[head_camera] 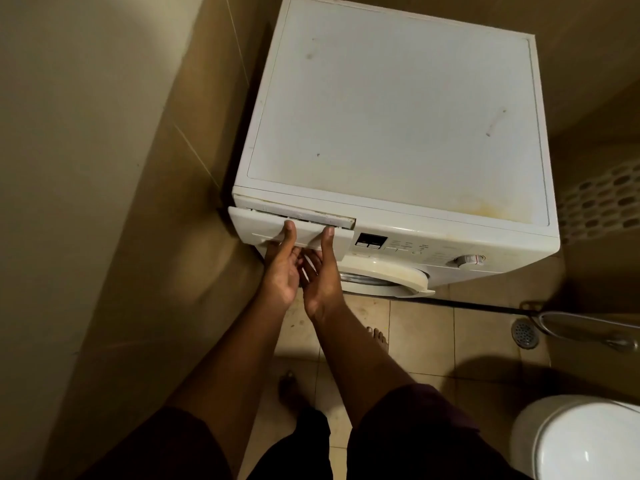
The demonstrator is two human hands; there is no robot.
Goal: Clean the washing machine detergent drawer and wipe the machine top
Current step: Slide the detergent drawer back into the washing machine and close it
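A view from above onto one white washer standing in a tiled corner. Its flat top shows several marks: two dark smudges near the back left, one small dark dot near the front left, one grey streak at the right, and one yellowish stain at the front right.

One drawer sits at the front left of the washer, pulled out a little so that a narrow gap opens along its top edge. Two bare hands hold its front panel from below. The left hand has its thumb pressed on the panel face and its fingers curled under the lower lip. The right hand does the same just beside it, thumb up on the panel near the right end. Each grip is narrow and closed on the drawer.

To the right of the drawer are one small dark display, a row of small buttons, and one round dial. The panel lettering is too small and blurred to read, and no brand can be made out. Below is the rim of one round door.

On the tiled floor are two bare feet, one round drain, and, at the lower right, one white toilet lid.
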